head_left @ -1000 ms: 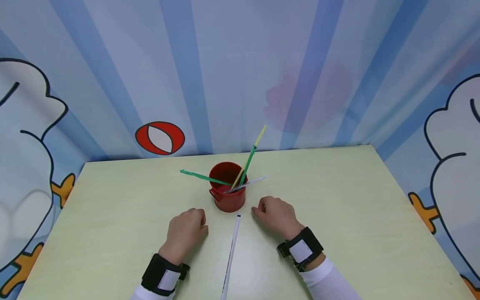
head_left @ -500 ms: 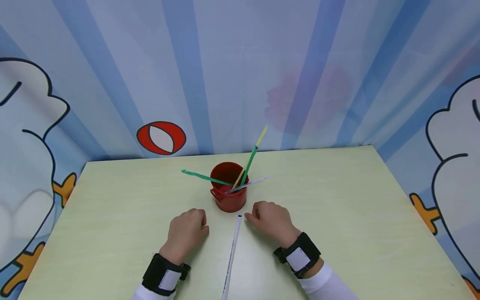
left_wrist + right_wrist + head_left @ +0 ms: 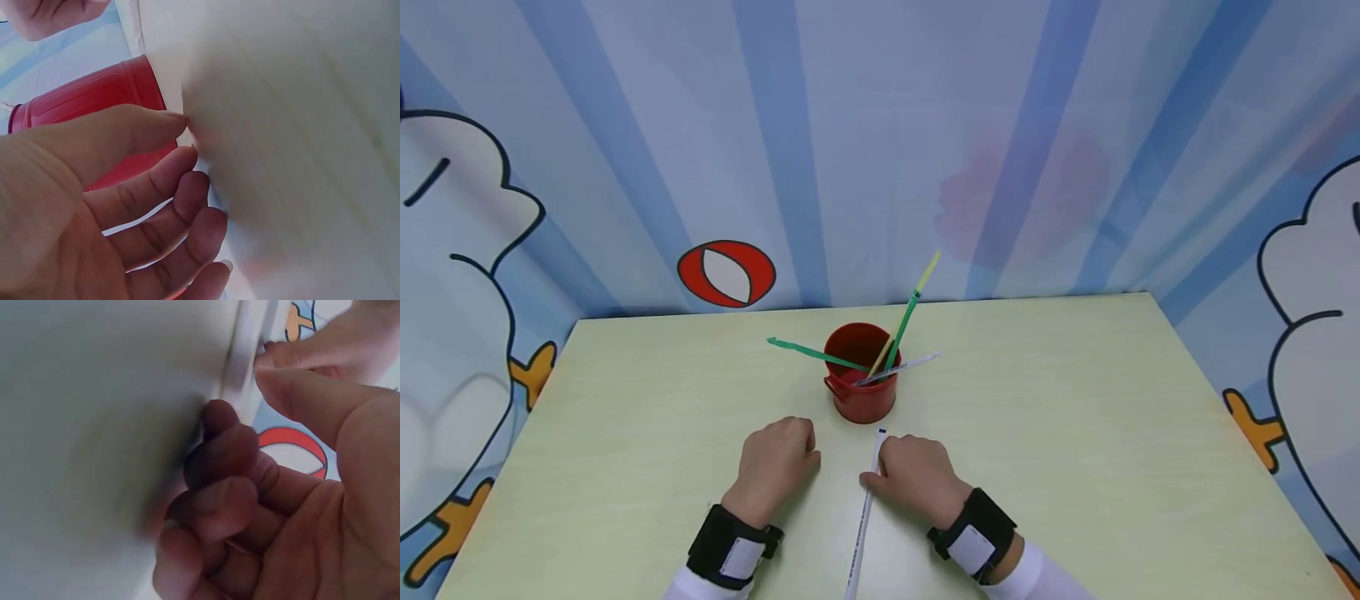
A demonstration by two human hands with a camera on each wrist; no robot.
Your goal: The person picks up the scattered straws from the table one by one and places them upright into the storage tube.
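A slim white stick [image 3: 862,533] with dark print and a dark tip lies lengthwise on the table in the head view. My right hand [image 3: 919,477] is over its upper part, thumb on one side and bent fingers on the other. The right wrist view shows the stick [image 3: 245,347] between thumb tip and index fingertip, with a gap between them. My left hand [image 3: 775,467] rests on the table left of the stick, fingers loosely curled and holding nothing. Beyond both hands stands a small red bucket [image 3: 863,407], which also appears behind the left fingers as a red bucket [image 3: 94,94].
Thin sticks lean in the bucket: a green one [image 3: 805,349] pointing left, a green one [image 3: 905,325] with a yellow one [image 3: 929,268] upright to the right, and a whitish one [image 3: 917,362]. The pale table [image 3: 1075,400] ends at a blue striped curtain [image 3: 880,150].
My right hand has moved left and toward me, from beside the bucket to over the white stick. The left hand, bucket and sticks stay in place; the head view shifted slightly.
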